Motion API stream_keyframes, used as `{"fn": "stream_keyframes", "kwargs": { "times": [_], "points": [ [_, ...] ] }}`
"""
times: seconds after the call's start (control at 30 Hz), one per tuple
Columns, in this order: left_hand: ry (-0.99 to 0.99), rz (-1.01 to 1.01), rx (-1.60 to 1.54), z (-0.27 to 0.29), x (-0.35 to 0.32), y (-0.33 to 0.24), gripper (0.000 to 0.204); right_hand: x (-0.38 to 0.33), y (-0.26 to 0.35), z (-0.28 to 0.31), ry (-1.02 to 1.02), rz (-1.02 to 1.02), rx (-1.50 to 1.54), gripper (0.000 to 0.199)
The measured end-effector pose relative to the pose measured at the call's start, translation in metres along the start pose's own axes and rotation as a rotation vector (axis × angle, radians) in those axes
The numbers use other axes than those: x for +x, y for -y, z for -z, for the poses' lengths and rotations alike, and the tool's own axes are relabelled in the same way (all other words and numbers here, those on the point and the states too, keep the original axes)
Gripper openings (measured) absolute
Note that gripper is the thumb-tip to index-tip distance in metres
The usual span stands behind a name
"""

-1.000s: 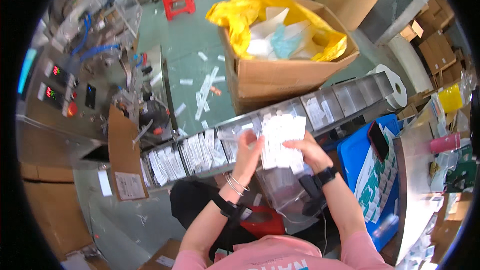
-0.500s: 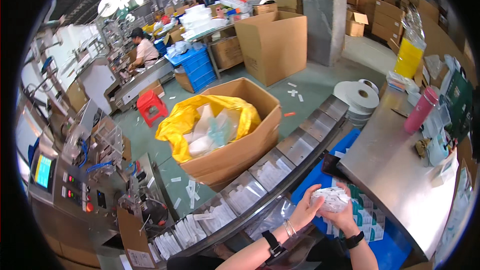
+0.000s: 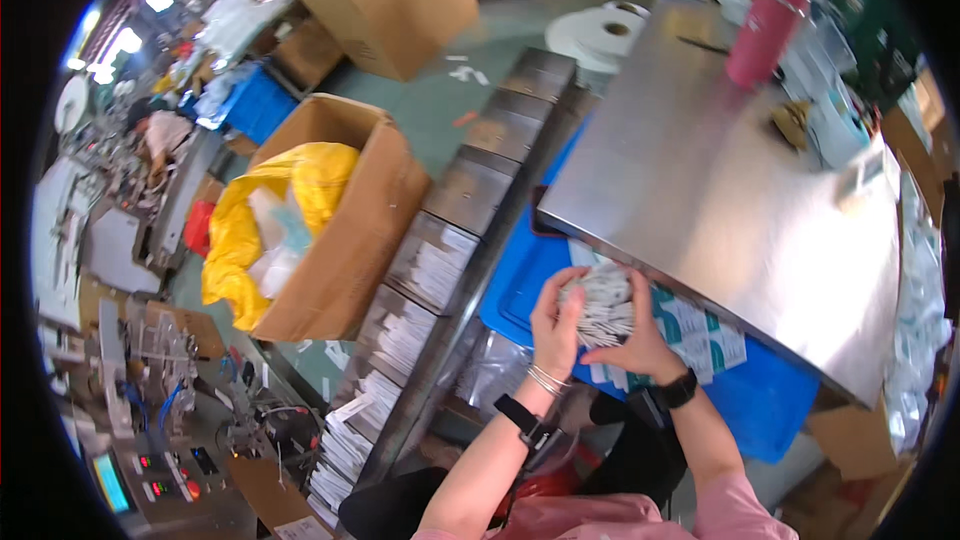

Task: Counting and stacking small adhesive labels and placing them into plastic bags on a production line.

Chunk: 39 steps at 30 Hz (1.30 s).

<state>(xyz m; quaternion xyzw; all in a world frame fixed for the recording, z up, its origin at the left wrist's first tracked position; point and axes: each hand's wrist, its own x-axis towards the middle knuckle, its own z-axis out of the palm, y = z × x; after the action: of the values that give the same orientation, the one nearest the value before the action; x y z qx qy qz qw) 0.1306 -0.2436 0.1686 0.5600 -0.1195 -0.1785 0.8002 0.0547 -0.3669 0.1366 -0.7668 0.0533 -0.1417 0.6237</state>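
Observation:
A bundle of slim white packets (image 3: 606, 302) is held between my two hands, beside the near edge of the steel table. My left hand (image 3: 555, 325) grips its left side, fingers curled around it. From the right, my right hand (image 3: 640, 348) presses against the bundle, its thumb underneath. Below them, green-and-white printed cartons or sheets (image 3: 690, 325) lie on a blue plastic tray (image 3: 520, 275); my hands cover part of these. To the left runs a conveyor (image 3: 470, 190) with steel compartments, several of them holding similar white packets (image 3: 432, 270).
The steel table (image 3: 680, 160) carries a pink bottle (image 3: 768, 28) and a light-blue container (image 3: 838, 130). Left of the conveyor stands a large carton (image 3: 350, 270) with a yellow liner (image 3: 235, 250). A machine panel (image 3: 165, 480) is at lower left. A co-worker (image 3: 160, 135) sits farther off.
My view has swung right and downward, bringing more of the steel table into sight. Both hands keep hold of the bundle, which now shows its packet ends more plainly.

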Motion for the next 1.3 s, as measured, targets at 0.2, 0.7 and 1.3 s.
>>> {"fn": "stream_keyframes", "kwargs": {
  "times": [0.2,0.7,1.3],
  "points": [
    [-0.068,-0.065,0.021,-0.008,-0.003,0.004,0.033,-0.001,-0.010,-0.011,-0.048,0.049,0.132,0.116],
    [0.007,0.000,0.122,-0.008,-0.003,0.000,0.028,-0.010,-0.018,-0.011,-0.110,0.142,0.015,0.108],
    [0.042,-0.067,0.178,-0.003,0.005,0.012,0.018,-0.003,-0.021,-0.006,0.028,0.069,0.103,0.112]
  ]
}}
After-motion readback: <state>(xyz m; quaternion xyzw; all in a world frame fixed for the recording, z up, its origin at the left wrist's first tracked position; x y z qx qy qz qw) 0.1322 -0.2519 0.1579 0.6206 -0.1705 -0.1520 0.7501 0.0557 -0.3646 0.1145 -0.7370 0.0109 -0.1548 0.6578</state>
